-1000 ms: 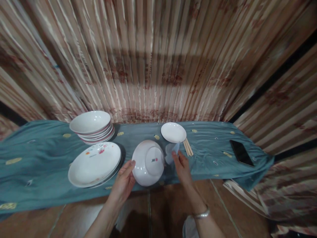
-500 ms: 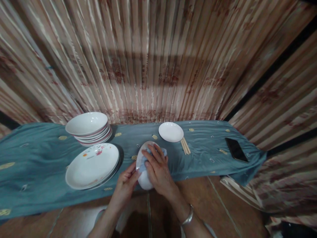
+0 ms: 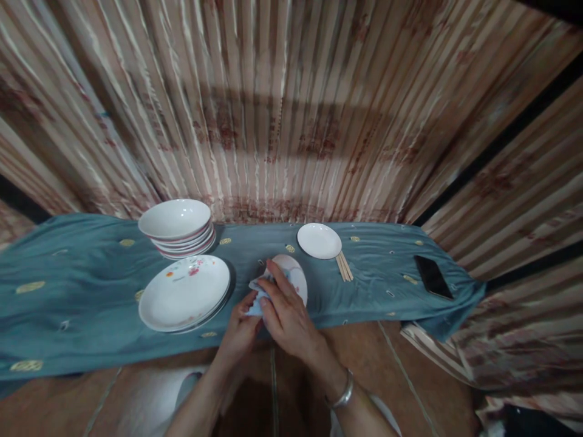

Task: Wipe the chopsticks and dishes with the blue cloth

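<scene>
The left hand pinches the bowl at its near-left side, fingertips partly hidden by a pale blue cloth; the right hand clasps that cloth, fingers laid over the bowl. The bowl is close to the table's front edge. A narrow strip of tabletop separates it from the stacked plates; a wider stretch runs right to the phone. Behind, a small plate sits near the back edge.

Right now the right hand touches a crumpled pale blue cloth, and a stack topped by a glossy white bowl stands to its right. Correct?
The right hand touches the cloth, but the head view shows the stack on the hand's left, not its right.
</scene>
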`<state>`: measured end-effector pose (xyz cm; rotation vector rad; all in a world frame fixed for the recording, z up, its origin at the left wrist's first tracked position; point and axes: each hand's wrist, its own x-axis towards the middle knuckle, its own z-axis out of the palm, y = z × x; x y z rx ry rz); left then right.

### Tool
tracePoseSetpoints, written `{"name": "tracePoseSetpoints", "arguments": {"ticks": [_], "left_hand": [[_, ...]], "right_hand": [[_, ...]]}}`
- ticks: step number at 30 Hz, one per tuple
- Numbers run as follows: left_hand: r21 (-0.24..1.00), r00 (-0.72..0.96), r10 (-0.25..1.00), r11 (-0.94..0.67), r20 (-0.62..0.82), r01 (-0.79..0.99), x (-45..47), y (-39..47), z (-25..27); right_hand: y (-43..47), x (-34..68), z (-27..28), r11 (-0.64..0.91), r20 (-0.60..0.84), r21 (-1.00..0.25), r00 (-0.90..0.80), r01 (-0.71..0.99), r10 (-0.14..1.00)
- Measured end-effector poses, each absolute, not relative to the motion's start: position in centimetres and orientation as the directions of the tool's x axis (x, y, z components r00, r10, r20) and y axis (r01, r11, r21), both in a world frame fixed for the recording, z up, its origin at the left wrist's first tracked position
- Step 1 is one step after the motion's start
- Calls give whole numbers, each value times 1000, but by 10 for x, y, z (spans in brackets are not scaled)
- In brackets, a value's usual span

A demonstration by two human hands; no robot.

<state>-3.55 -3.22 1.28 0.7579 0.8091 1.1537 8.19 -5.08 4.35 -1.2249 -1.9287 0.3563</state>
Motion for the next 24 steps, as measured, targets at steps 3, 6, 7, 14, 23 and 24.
{"name": "tracePoseSetpoints", "arguments": {"ticks": [3,6,7,14,23,24], "left_hand": [[831,263,956,247,-126,-498,-35,-33,16],[830,340,930,296,-138,-473,-35,-35,21],[831,353,925,305,-141,-466,-35,-36,23],[845,377,916,308,-139,-437,-38,-39,26],[835,321,939,272,-121,-479,-40,-39,18],[836,326,937,278,-127,-473,-41,-39,19]], "right_hand": [[-40,89,46,500,480,-551,-236,668,845],[-20,105,43,425,463,-607,-136,671,876],[-13,111,40,413,460,-650,-102,638,882],[11,129,30,369,429,-838,67,401,901],[-35,90,55,556,503,-389,-337,734,796],[-33,91,56,557,495,-386,-344,736,798]]}}
